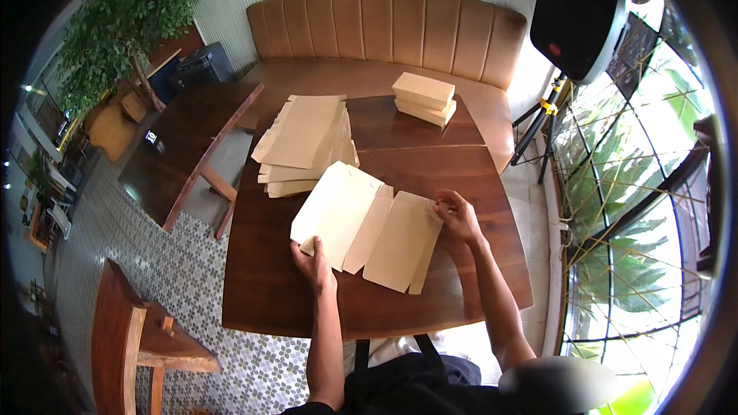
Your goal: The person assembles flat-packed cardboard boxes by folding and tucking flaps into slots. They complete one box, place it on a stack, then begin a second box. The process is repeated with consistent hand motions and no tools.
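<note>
An unfolded brown cardboard box blank (338, 204) lies partly opened in front of me, its left panel tilted up and its right panel lower, near the tabletop. My left hand (314, 263) grips the lower left corner, thumb on top and the other fingers beneath. At the upper right corner, my right hand (459, 217) has its fingers bent together on the edge flap. Just beyond the blank is a loose stack of flat box blanks (304, 134). Two folded boxes (424, 90) sit one on the other at the far right of the table.
The dark wooden table (492, 261) stands before a brown padded bench (384, 27). A second wooden table (184, 138) is to the left, with a wooden chair (119, 338) nearer me. On the right are a black speaker on a tripod (576, 15) and a barred window (638, 246).
</note>
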Action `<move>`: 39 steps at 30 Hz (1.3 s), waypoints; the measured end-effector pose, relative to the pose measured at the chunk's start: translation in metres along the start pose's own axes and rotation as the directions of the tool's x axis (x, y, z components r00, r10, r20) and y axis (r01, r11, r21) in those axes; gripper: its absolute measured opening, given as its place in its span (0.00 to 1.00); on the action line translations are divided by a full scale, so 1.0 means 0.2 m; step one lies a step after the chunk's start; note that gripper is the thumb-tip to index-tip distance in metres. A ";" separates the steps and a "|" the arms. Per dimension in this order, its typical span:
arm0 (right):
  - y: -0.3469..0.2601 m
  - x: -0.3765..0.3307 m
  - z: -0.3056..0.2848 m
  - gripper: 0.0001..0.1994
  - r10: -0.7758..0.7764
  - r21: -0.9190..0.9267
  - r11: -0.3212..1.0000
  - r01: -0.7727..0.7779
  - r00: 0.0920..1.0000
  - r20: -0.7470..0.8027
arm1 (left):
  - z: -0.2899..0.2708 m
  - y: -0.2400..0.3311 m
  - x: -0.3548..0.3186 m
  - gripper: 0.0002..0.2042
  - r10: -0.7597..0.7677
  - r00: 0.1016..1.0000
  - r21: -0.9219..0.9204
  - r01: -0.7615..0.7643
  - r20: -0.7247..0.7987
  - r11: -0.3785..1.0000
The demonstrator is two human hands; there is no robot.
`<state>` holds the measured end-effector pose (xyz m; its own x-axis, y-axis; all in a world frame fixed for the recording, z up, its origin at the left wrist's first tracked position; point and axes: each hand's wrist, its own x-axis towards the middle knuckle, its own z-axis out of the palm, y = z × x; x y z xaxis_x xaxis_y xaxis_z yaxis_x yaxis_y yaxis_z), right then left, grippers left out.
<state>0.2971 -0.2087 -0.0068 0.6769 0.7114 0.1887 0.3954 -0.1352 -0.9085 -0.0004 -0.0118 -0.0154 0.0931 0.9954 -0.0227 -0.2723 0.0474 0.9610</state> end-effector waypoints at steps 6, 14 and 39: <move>-0.01 0.00 0.04 0.24 -0.037 -0.123 0.992 0.032 0.998 -0.042 | -0.03 0.02 -0.08 0.21 0.024 1.000 0.008 -0.024 -0.001 1.000; 0.08 0.02 0.06 0.23 0.009 0.012 1.000 -0.007 0.976 -0.219 | -0.07 0.10 -0.12 0.24 -0.080 0.977 0.093 0.062 0.199 0.994; -0.01 0.30 -0.05 0.19 0.086 -0.172 0.983 -0.061 0.986 0.144 | -0.40 0.19 0.03 0.15 -0.150 0.841 0.382 -0.072 0.520 0.921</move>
<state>0.3441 -0.1727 0.0102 0.6123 0.7888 0.0541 0.4543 -0.2950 -0.8406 -0.0874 0.0018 -0.0007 0.6176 0.7862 -0.0201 0.1088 -0.0601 0.9923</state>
